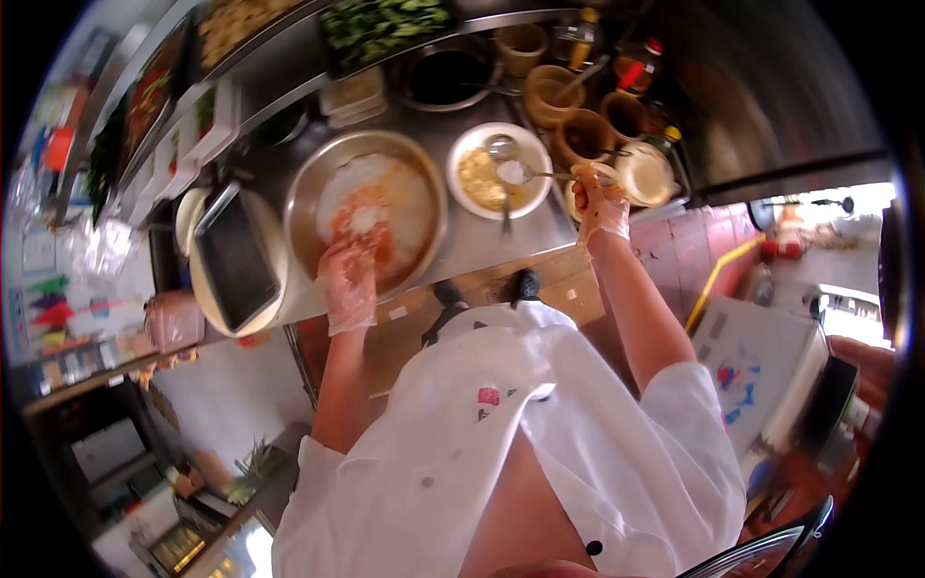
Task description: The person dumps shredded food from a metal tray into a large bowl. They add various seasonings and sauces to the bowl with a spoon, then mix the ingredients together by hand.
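My left hand (349, 277), in a clear plastic glove, is over the near side of a large metal bowl (302, 183). Its fingers reach down, loosely apart, beside orange-pink pieces of food (361, 207) topped with a small heap of white powder (365, 221). My right hand (602, 204), also gloved, is closed round the handle of a spoon (549, 175). White powder (512, 172) fills the spoon's bowl, above a white bowl (533, 142) of chopped yellowish food (479, 173). Another spoon (506, 212) rests in that white bowl.
Brown pots (582, 135) and bottles (641, 65) stand at the back right, near a pale round container (647, 173). A black tray (241, 258) lies across a pale tub on the left. Greens (385, 31) fill a tray at the back. The metal counter (453, 252) ends before my body.
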A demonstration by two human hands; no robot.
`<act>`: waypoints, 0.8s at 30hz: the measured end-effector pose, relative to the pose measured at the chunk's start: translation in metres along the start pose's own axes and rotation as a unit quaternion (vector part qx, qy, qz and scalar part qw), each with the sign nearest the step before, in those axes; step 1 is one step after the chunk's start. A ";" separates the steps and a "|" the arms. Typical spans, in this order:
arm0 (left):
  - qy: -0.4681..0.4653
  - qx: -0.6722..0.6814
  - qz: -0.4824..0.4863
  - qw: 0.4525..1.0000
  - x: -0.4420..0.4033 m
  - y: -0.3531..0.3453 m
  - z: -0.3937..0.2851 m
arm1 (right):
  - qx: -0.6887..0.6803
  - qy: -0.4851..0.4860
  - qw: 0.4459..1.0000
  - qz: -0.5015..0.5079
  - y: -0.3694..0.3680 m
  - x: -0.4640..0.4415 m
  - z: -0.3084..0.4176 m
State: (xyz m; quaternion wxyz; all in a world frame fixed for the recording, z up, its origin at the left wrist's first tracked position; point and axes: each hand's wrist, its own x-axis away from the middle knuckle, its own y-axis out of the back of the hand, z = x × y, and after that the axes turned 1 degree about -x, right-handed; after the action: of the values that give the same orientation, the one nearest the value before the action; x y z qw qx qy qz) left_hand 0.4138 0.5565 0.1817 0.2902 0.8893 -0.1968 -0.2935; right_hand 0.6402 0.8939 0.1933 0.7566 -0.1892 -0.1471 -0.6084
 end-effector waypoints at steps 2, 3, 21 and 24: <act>0.043 0.011 -0.009 0.999 0.006 0.020 0.020 | -0.057 -0.011 0.995 0.079 -0.039 0.010 -0.029; 0.064 0.025 -0.011 0.998 0.009 0.027 0.030 | -0.080 0.000 0.990 0.116 -0.056 0.017 -0.042; 0.165 -0.007 -0.015 0.986 0.026 0.121 0.108 | 0.261 0.231 0.922 0.167 -0.242 0.002 -0.143; 0.151 0.006 -0.024 0.988 0.024 0.114 0.116 | 0.311 0.235 0.893 0.226 -0.249 0.037 -0.119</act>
State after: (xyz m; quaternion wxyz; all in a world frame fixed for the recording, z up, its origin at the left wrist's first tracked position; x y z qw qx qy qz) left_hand 0.3379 0.4111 0.1677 0.3039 0.9296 -0.1313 -0.1619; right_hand 0.4039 0.7595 0.1315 0.9064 0.1760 -0.0995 -0.3709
